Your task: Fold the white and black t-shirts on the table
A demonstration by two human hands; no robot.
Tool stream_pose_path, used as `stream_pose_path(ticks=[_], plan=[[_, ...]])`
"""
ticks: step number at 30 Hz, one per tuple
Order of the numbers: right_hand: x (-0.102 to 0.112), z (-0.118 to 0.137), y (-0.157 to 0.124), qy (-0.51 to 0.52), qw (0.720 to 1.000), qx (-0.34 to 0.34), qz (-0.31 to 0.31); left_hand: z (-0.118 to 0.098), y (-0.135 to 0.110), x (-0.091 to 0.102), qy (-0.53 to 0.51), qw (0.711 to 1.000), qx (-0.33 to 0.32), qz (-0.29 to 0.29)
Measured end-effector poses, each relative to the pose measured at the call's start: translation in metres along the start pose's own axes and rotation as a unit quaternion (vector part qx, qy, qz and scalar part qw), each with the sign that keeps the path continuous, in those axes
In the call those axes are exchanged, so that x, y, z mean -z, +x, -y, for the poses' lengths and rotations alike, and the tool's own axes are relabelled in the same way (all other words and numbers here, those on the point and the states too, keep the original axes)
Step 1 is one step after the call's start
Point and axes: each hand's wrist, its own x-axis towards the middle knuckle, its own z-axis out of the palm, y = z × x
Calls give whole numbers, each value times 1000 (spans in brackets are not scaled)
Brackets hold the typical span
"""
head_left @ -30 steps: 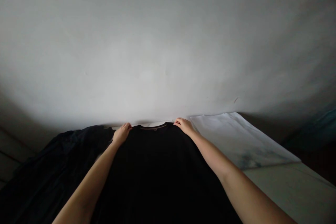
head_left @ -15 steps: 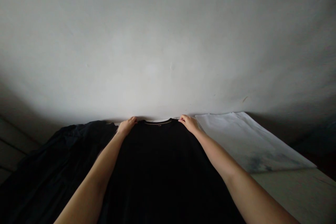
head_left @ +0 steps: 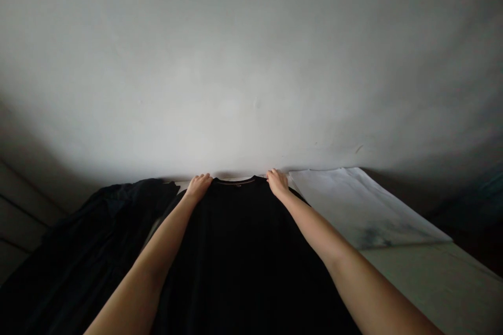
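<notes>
A black shirt (head_left: 251,251) lies spread in front of me, its round neckline at the far end near the wall. My left hand (head_left: 199,186) is closed on the shoulder just left of the collar, knuckles up. On the other side of the neckline, my right hand (head_left: 276,180) grips the right shoulder with bent fingers; the fingertips are partly hidden. Both arms reach out over the shirt, and its lower part runs out of view at the bottom.
Dark crumpled cloth (head_left: 98,235) lies to the left. A white cloth with a grey-blue pattern (head_left: 346,204) lies flat on the right, on a pale surface (head_left: 432,288). A whitish wall (head_left: 243,73) rises directly behind.
Both hands have moved slightly inward along the shoulders, closer to the collar. More of the shirt's right shoulder now shows outside my right hand. The view has shifted a little.
</notes>
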Motion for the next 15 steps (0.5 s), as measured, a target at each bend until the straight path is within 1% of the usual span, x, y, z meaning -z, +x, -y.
stream_pose_path(ticks=[3,5,8,11,15], plan=[[1,17,-14,4,1000,-12,9,-18,-9,-3,-1,998,64,-5],[-4,29,-26,11,1000,-17,21,-32,-18,-9,-4,995,95,-8],[-15,42,-42,30,997,-16,76,-47,-32,-22,-22,992,126,-9],[-25,42,-46,49,990,-15,132,-50,-41,-32,-58,986,159,-1],[-28,31,-37,52,988,0,147,-42,-42,-32,-92,980,172,23]])
